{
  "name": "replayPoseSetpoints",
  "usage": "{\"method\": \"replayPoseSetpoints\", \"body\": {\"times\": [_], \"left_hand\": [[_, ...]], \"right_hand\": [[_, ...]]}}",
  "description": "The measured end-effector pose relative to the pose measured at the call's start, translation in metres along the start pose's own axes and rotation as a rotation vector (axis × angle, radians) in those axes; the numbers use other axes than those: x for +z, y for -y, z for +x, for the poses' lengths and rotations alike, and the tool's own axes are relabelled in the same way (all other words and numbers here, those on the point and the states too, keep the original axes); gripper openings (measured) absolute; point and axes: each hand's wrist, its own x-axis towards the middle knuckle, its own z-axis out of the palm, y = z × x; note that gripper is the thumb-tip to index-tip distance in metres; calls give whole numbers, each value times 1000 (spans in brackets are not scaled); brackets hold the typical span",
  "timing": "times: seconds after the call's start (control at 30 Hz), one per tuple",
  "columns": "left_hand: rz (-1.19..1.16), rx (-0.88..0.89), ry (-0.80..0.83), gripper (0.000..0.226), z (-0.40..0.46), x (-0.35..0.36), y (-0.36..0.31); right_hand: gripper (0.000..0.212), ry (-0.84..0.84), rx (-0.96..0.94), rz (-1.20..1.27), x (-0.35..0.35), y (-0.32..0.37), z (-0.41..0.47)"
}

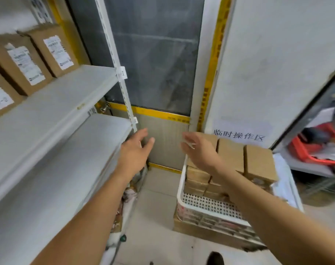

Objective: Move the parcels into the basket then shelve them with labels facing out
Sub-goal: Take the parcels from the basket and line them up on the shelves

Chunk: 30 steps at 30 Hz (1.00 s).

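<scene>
A white perforated basket (201, 204) stands on the floor at the lower right, filled with several brown cardboard parcels (258, 163). On the left, a white shelf (54, 100) carries three brown parcels (19, 64) with white labels facing out. My left hand (136, 150) hangs in the air between the shelf's edge and the basket, fingers straight and holding nothing. My right hand (199, 148) hovers over the basket's far left corner, fingers relaxed and empty, its forearm crossing above the parcels.
A lower white shelf (71, 165) lies below the loaded one. The basket sits on a flat cardboard box (210, 226). Behind are a dark glass door (153, 54) with yellow tape and a white wall panel. A red basket (313, 148) lies at far right.
</scene>
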Motion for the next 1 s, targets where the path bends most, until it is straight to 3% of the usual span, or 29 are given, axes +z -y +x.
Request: {"method": "replayPoseSetpoints", "body": {"times": [0.5, 0.87, 1.0], "left_hand": [[56, 39, 465, 60, 11, 300, -109], [67, 31, 772, 68, 35, 447, -128], [58, -5, 809, 76, 45, 490, -125]], "right_hand": [[45, -129, 411, 61, -147, -258, -45], [54, -221, 655, 52, -169, -360, -44], [57, -230, 710, 60, -174, -388, -31]]}}
